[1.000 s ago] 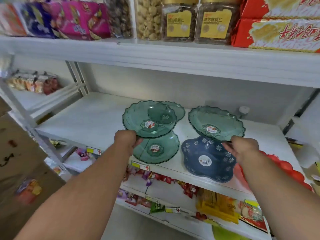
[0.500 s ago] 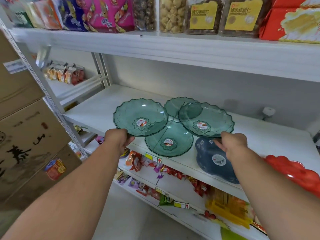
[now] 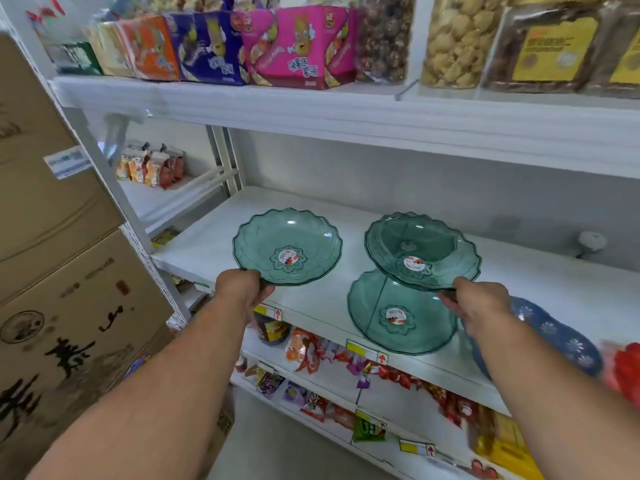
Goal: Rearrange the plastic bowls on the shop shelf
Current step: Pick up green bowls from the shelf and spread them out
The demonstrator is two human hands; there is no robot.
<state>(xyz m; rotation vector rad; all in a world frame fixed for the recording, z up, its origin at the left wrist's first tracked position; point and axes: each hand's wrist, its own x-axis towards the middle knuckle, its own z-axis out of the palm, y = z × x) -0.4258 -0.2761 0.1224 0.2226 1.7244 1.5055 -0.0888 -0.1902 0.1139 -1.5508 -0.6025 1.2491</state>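
Observation:
My left hand (image 3: 242, 289) grips the near rim of a clear green scalloped bowl (image 3: 287, 247), held above the left part of the white shelf (image 3: 207, 244). At the right, my right hand (image 3: 479, 301) holds a second green bowl (image 3: 420, 249) by its near rim. That bowl hovers over another green bowl behind it and overlaps a third green bowl (image 3: 398, 313) lying at the shelf's front edge. A dark blue flowered bowl (image 3: 557, 337) sits right of my right hand, partly hidden by my wrist. A red bowl (image 3: 623, 370) shows at the far right edge.
Brown cardboard boxes (image 3: 52, 271) stand stacked at the left. The upper shelf (image 3: 346, 109) carries snack boxes and jars close overhead. Packets of sweets (image 3: 311, 348) fill the lower shelves. A small white knob (image 3: 592, 241) sits at the shelf's back right.
Both hands have carried their green bowls leftward along the shelf. The left bowl has drawn apart from the others, and the right bowl now hangs over the green bowls instead of the blue one.

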